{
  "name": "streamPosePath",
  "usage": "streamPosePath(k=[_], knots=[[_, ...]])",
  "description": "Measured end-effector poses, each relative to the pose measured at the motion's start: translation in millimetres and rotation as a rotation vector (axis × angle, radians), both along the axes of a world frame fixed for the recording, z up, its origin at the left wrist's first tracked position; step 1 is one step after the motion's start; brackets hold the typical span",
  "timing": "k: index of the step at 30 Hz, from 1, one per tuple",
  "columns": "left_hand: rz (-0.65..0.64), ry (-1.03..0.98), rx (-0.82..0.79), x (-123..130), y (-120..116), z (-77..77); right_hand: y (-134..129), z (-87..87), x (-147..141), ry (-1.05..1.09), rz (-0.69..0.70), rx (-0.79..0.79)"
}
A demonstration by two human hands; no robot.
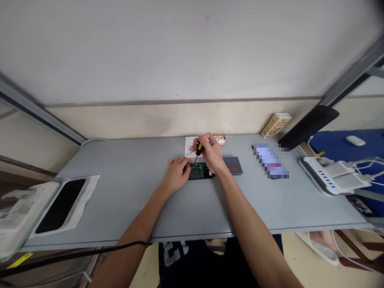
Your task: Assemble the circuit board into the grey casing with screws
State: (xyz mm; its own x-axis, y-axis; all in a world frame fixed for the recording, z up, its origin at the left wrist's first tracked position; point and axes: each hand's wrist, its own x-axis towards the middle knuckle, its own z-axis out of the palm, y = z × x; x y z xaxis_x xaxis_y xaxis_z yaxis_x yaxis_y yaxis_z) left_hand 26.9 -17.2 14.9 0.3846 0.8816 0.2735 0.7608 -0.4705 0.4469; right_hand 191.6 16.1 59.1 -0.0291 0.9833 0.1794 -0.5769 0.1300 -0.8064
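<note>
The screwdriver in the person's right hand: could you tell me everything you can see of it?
The screwdriver has a short black handle with yellow on it, apparently plastic, and a thin dark shaft that looks like metal. The fingers of the right hand grip the handle from above. It leans, its shaft slanting down and leftward to the green circuit board, close to the left hand. The tip is too small to make out.

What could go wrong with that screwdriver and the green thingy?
The screwdriver in the right hand points down at the green circuit board, so a slip might scratch it. It could also poke the left hand, which is close to the tip. And there are small dark specks on the white sheet just behind; I can't tell what they are, but if they're loose bits, a bump might scatter them.
</note>
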Motion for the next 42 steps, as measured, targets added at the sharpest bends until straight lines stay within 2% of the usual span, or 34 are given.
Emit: streamPosePath(k=[3, 7, 13, 20, 25, 27, 37, 42], knots=[[0.001, 0.001, -0.002, 0.1, 0.7, 0.7, 2.7, 0.9, -0.1, 0.014, -0.043, 0.027], [-0.029, -0.041, 0.000, 0.1, 1.8, 1.9, 3.8, 1.4, 2.6, 0.049, -0.010, 0.031], [-0.035, -0.075, -0.011, 0.0, 3.4, 1.6, -3.3, 4.7, 5.4, -0.081, -0.025, 0.028], [-0.059, -0.090, 0.000, -1.6, 4.4, -0.3, -3.2, 5.5, 0.4, -0.155, -0.206, 0.040], [-0.058, -0.089, 0.000, -1.9, 4.6, 0.0, -5.6, 8.3, -3.3, -0.059, -0.105, 0.075], [-0.060, -0.084, 0.004, -2.1, 4.4, -0.4, -6.1, 8.8, -2.8, -0.084, -0.073, 0.061], [-0.058, -0.043, 0.021, -0.2, 2.9, 0.8, -4.8, 7.8, -4.1, -0.111, -0.175, 0.049], [-0.069, -0.051, 0.038, -0.5, 3.8, 0.3, -4.9, 7.5, 0.1, -0.058, -0.042, 0.130]])
